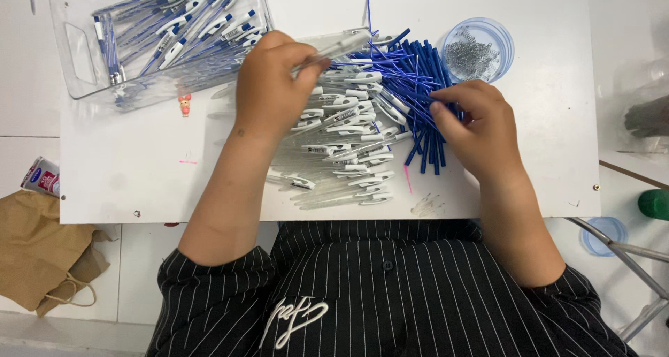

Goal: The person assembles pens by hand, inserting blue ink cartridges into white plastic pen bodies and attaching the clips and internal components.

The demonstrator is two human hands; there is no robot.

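White rectangular tabletop [139,169], seen from above, screws at the corners, tiled floor around it. A crumpled brown paper bag [35,249] is seen on the floor at lower left.

Left hand [268,85]: fingers closed around a clear plastic pen barrel with a white clip [334,44], held just above the pile, barrel pointing up and right.

Right hand [477,123]: fingers curled and pinched at the edge of the heap of thin blue pen refills [411,71]; one or more refills appear to be gripped, exact count cannot be told.

Between the hands, a pile of clear pen barrels with white clips [348,141] is spread across the table centre, touching and partly overlapping the blue refills on its right.

At top left, a clear plastic rectangular bin [80,57] is filled with assembled blue-and-white pens [181,26]. A small pink figurine [185,104] lies just below the bin.

At top right, a round pale-blue plastic lid [505,40] holds small metal springs [472,52], just beside the refill heap.

A black pinstriped shirt [383,294] is visible at the bottom edge.
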